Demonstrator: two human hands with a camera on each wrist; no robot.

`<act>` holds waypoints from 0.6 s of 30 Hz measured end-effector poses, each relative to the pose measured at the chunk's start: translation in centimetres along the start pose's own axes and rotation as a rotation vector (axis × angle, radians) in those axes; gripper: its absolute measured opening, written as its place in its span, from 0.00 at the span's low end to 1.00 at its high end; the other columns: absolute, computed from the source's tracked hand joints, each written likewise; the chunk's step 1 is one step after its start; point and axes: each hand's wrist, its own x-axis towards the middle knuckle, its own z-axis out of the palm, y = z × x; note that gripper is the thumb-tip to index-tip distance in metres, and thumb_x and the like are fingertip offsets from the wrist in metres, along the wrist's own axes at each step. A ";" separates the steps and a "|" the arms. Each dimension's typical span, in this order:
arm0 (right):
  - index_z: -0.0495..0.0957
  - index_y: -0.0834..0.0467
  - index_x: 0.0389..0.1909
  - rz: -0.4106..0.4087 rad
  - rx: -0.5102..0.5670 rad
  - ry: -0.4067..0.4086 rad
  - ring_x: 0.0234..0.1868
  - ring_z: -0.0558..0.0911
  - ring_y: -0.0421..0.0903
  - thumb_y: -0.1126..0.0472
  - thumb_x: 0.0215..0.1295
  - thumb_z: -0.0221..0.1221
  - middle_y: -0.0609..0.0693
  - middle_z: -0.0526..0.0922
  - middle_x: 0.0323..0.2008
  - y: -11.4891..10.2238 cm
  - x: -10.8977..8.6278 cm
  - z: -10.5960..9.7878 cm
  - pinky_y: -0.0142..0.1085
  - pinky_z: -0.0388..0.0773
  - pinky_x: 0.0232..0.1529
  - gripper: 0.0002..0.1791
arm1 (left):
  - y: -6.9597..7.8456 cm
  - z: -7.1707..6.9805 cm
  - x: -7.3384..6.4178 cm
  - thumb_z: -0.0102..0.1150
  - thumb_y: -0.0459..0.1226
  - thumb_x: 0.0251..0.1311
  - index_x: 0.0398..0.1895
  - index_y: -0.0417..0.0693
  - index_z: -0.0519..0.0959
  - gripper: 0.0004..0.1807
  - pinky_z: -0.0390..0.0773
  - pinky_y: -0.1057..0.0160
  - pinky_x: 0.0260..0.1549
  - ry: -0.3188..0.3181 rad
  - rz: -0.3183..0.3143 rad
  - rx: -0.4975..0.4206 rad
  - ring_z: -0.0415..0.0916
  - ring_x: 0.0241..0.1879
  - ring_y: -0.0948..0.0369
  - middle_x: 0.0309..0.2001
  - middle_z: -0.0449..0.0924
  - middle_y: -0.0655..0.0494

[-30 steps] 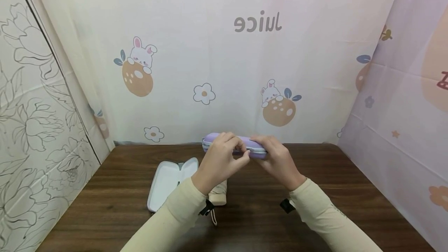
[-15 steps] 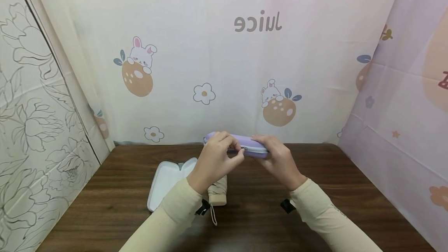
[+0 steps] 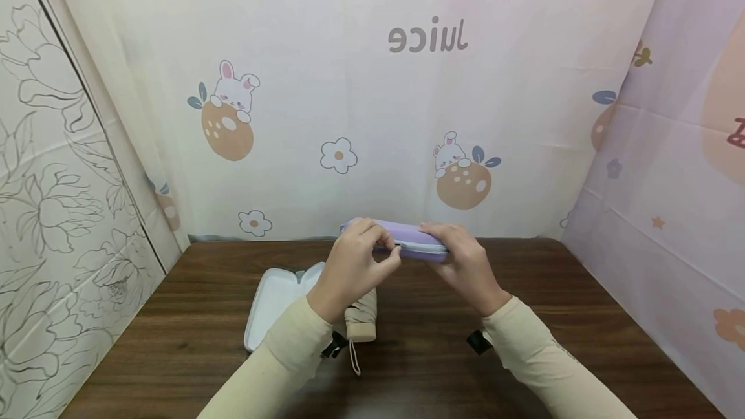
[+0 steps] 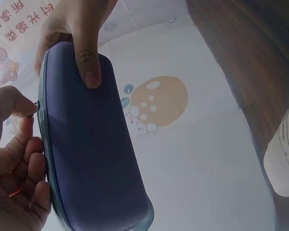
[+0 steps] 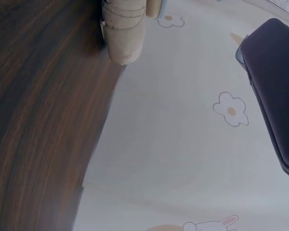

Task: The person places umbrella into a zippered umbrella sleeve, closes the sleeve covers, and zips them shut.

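Observation:
Both hands are on a purple zip case, raised above the far part of the table. My right hand grips its right end, with the thumb lying along one face in the left wrist view. Thumb and forefinger of my left hand pinch the small zipper pull on the pale zipper band along the case's edge. The other left fingers curl close by the band. In the right wrist view the case shows dark at the right edge, and most of the hand is out of frame.
On the wooden table, a white case lies open at the left, partly behind the left forearm. A folded beige umbrella with a wrist loop lies beside it. A printed curtain stands behind the table.
My left hand has slid leftward along the case's edge with the zipper pull, uncovering more of the zipper band and the umbrella. The right hand holds almost the same place.

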 end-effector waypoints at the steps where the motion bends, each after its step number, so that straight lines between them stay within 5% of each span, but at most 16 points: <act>1: 0.79 0.60 0.57 0.002 -0.002 0.002 0.51 0.81 0.55 0.71 0.43 0.77 0.57 0.83 0.53 0.0 0.0 0.0 0.49 0.78 0.52 0.35 | -0.1 0.0 0.0 0.67 0.35 0.53 0.26 0.49 0.79 0.05 0.74 0.65 0.42 0.004 -0.003 -0.002 0.72 0.39 0.62 0.31 0.75 0.62; 18: 0.80 0.60 0.57 0.047 -0.001 0.010 0.51 0.81 0.54 0.72 0.45 0.76 0.56 0.83 0.53 0.1 -0.1 -0.2 0.49 0.78 0.53 0.33 | -1.0 -0.7 -0.3 0.67 0.34 0.52 0.25 0.50 0.78 0.06 0.74 0.66 0.34 0.018 -0.036 0.015 0.70 0.35 0.62 0.32 0.77 0.62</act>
